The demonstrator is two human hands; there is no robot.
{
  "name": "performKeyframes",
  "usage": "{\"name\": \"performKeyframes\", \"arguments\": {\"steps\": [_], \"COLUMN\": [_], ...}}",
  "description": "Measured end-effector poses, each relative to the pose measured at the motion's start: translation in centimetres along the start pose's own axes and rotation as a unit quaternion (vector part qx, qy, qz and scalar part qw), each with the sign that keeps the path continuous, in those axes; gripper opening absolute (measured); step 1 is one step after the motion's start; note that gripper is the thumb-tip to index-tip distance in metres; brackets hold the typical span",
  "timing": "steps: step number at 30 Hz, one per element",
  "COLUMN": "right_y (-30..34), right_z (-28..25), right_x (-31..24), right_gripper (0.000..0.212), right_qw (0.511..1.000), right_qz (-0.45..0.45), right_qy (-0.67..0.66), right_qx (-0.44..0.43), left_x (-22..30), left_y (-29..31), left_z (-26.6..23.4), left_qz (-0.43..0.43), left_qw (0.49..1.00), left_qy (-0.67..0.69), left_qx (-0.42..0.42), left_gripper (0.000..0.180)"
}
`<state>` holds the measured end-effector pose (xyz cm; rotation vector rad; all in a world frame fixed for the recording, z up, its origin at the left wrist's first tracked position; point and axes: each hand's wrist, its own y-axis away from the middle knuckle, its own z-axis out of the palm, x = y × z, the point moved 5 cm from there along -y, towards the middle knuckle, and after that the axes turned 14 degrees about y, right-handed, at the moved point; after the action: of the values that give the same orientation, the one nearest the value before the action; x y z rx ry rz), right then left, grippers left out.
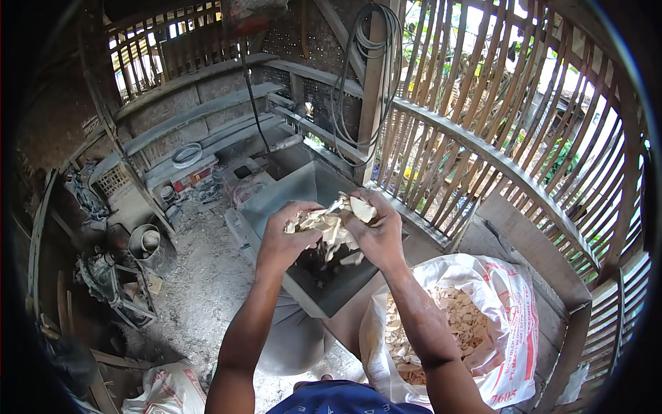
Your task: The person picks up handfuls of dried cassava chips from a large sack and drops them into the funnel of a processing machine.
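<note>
My left hand (284, 238) and my right hand (383, 231) hold a heap of pale, dried chips (332, 224) between them. Both hands are closed around the pieces, above a grey metal hopper (284, 193) with sloping walls. Some chips hang or drop beneath my fingers toward the hopper's dark opening. A larger round slice rests by my right thumb. Below my right forearm stands a white woven sack (516, 310) with red print, its mouth rolled back. More of the same chips (458, 314) fill it, partly covered by the forearm.
Slatted bamboo walls (496, 103) enclose the right side. A coiled hose (338, 110) hangs on a post, and a black cable (249, 93) dangles behind the hopper. At left are a bucket (153, 254) and a dusty floor (196, 290). Another sack (165, 392) lies at lower left.
</note>
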<state>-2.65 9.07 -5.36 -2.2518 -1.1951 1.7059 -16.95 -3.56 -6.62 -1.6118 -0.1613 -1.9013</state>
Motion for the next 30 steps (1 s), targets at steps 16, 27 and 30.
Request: {"name": "performKeyframes", "arguments": {"steps": [16,27,30], "right_y": [0.8,0.8,0.9], "right_z": [-0.5,-0.7,-0.2], "right_x": [-1.6,-3.3,-3.1], "right_gripper": [0.033,0.029,0.029], "right_qw": [0.998,0.991,0.991], "right_qz": [-0.028,-0.051,-0.064], "right_qy": [-0.001,0.099,0.097], "right_qx": [0.059,0.075,0.072], "left_x": [-0.5,-0.2,-0.4], "left_y": [-0.1,0.4,0.2], "left_z": [-0.9,-0.3,-1.0], "left_qz": [0.124,-0.021,0.056], "left_qw": [0.984,0.996,0.992], "left_qy": [-0.123,-0.055,-0.099], "left_qx": [0.018,0.067,0.048], "left_gripper": [0.032,0.014,0.013]}}
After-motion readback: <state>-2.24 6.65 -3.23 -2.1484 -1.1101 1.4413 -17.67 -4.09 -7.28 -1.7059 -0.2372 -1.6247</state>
